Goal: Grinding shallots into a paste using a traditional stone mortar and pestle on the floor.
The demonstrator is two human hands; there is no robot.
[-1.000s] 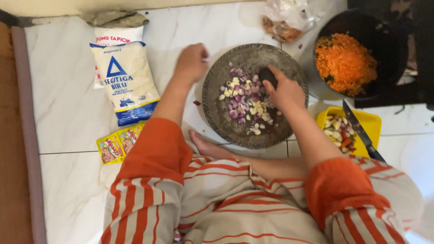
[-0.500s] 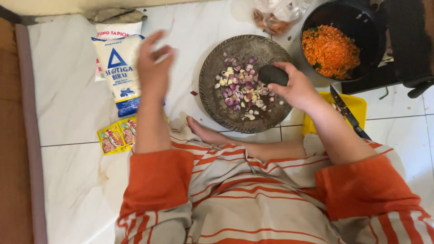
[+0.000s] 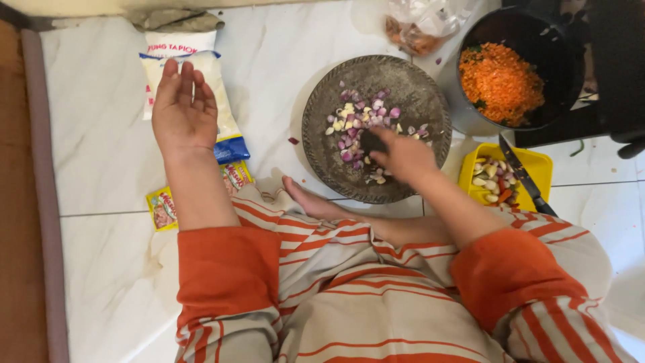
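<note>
A round grey stone mortar plate (image 3: 322,144) lies on the white tiled floor and holds chopped purple shallots and pale garlic (image 3: 359,121). My right hand (image 3: 403,156) is closed on a dark stone pestle (image 3: 371,142) and presses it into the chopped pieces. My left hand (image 3: 183,111) hovers open, palm up, over a white and blue flour bag (image 3: 222,117), well left of the plate and holding nothing. My foot (image 3: 310,200) rests just below the plate's near rim.
A black pan (image 3: 561,40) of grated orange carrot (image 3: 500,82) stands at the upper right. A yellow tray (image 3: 537,165) with garlic cloves, chilli and a knife (image 3: 524,178) lies right of the plate. Seasoning sachets (image 3: 162,208) lie by the bag; a plastic bag (image 3: 420,23) sits above.
My left hand left the plate's rim, swung out left and now hangs open over the flour bag. My right hand slid the pestle from the plate's right side toward its middle.
</note>
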